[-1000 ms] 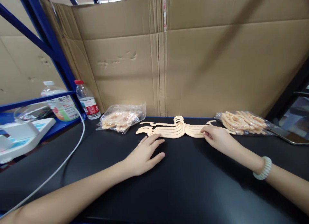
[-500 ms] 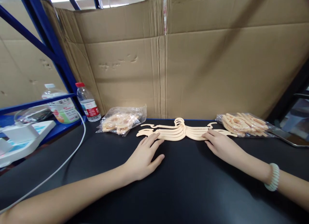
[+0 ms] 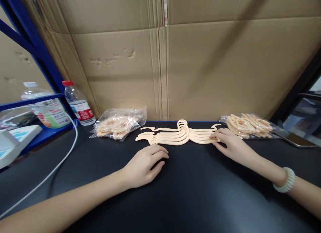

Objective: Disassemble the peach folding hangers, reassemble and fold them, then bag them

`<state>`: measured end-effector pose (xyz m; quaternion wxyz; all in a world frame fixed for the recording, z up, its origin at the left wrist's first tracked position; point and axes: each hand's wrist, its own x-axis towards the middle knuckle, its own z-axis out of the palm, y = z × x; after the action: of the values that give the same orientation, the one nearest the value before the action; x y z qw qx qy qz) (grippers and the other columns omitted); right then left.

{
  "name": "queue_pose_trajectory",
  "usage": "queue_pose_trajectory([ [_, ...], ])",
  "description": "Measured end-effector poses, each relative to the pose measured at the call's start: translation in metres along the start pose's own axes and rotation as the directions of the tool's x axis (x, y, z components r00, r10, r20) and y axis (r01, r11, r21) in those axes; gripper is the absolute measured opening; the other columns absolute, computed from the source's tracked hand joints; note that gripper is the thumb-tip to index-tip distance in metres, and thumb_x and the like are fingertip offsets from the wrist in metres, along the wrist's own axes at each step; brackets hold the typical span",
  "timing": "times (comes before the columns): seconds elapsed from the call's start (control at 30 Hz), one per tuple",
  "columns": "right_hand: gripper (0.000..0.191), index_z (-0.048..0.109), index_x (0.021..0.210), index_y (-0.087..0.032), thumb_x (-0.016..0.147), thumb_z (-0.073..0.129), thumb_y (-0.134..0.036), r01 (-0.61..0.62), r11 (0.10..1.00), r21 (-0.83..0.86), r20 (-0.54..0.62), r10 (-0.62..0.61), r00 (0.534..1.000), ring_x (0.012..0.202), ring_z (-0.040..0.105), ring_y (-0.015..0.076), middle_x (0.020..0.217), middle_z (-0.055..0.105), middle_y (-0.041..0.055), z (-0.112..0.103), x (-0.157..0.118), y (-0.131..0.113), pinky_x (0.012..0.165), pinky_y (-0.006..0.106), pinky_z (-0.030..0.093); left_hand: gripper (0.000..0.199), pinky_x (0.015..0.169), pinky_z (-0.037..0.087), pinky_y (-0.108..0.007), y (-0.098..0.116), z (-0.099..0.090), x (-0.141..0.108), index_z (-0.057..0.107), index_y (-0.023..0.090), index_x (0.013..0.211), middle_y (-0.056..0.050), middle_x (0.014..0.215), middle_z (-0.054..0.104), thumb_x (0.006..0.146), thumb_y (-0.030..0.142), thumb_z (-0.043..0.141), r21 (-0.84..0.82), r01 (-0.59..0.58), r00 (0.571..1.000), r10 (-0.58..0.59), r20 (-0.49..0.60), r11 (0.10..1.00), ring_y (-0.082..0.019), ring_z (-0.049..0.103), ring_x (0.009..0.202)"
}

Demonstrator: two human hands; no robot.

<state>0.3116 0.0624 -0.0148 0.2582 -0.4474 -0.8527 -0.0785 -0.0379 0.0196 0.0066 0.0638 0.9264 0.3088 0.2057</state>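
Note:
Several cream clothes hangers (image 3: 173,138) lie fanned in an overlapping row on the black table, hooks pointing to the back. My right hand (image 3: 234,146) is on their right arms, fingertips over the front hanger and thumb against its near side. It looks closed on that hanger, though the contact is partly hidden. Just in front of the hangers' left arms, my left hand (image 3: 144,164) rests low over the table. Its fingers are loosely bent and apart, with nothing in them.
Clear plastic bags of hangers lie at left (image 3: 116,123) and right (image 3: 247,126). A phone (image 3: 298,139) touches the right side. At left stand a red-capped bottle (image 3: 81,107), a larger bottle (image 3: 51,114) and a power strip (image 3: 18,142); a white cable (image 3: 56,169) crosses the table. Cardboard (image 3: 120,69) walls the back.
My left hand has drawn back off the hangers toward me, its fingers bending more. My right hand stays at the right arms. The view has tilted down and shifted slightly.

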Motion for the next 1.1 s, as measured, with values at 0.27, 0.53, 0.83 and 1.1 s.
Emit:
queue_pose_trajectory([
  [0.27, 0.017, 0.065, 0.089, -0.018, 0.086, 0.050, -0.024, 0.009, 1.000, 0.027, 0.022, -0.010, 1.000, 0.083, 0.061, 0.0245, 0.087, 0.066, 0.0087, -0.011, -0.003, 0.017, 0.075, 0.038, 0.049, 0.023, 0.092, 0.048, -0.036, -0.001, 0.000, -0.001, 0.060, 0.018, 0.107, -0.009, 0.111, 0.064, 0.090, 0.013, 0.045, -0.027, -0.032, 0.999, 0.032, -0.003, 0.999, -0.021, 0.058, 0.104],
  [0.53, 0.016, 0.066, 0.088, -0.018, 0.086, 0.051, -0.024, 0.001, 0.999, 0.032, 0.056, -0.002, 0.998, 0.083, 0.061, 0.0245, 0.086, 0.066, 0.0082, -0.014, -0.003, 0.019, 0.075, 0.039, 0.048, 0.023, 0.089, 0.047, -0.035, -0.001, 0.000, -0.001, 0.060, 0.017, 0.105, -0.008, 0.107, 0.065, 0.091, 0.011, 0.044, -0.043, -0.080, 0.997, 0.080, 0.007, 0.996, -0.020, 0.058, 0.100],
  [0.83, 0.018, 0.065, 0.085, -0.019, 0.088, 0.052, -0.030, -0.052, 0.996, 0.073, 0.054, 0.048, 0.997, 0.082, 0.058, 0.0241, 0.085, 0.062, 0.0083, -0.013, -0.001, 0.015, 0.074, 0.039, 0.048, 0.023, 0.088, 0.048, -0.034, 0.001, -0.002, 0.001, 0.061, 0.017, 0.105, -0.009, 0.106, 0.065, 0.090, 0.010, 0.044, -0.054, -0.099, 0.995, 0.099, 0.003, 0.994, -0.020, 0.058, 0.099],
  [1.1, 0.016, 0.064, 0.088, -0.019, 0.090, 0.053, -0.030, -0.037, 0.992, 0.123, 0.115, 0.023, 0.993, 0.083, 0.054, 0.0240, 0.086, 0.061, 0.0081, -0.008, -0.002, 0.014, 0.075, 0.039, 0.045, 0.024, 0.088, 0.048, -0.035, 0.004, -0.001, 0.000, 0.060, 0.018, 0.105, -0.008, 0.106, 0.066, 0.090, 0.008, 0.045, -0.048, -0.107, 0.994, 0.107, -0.008, 0.993, -0.020, 0.059, 0.099],
])
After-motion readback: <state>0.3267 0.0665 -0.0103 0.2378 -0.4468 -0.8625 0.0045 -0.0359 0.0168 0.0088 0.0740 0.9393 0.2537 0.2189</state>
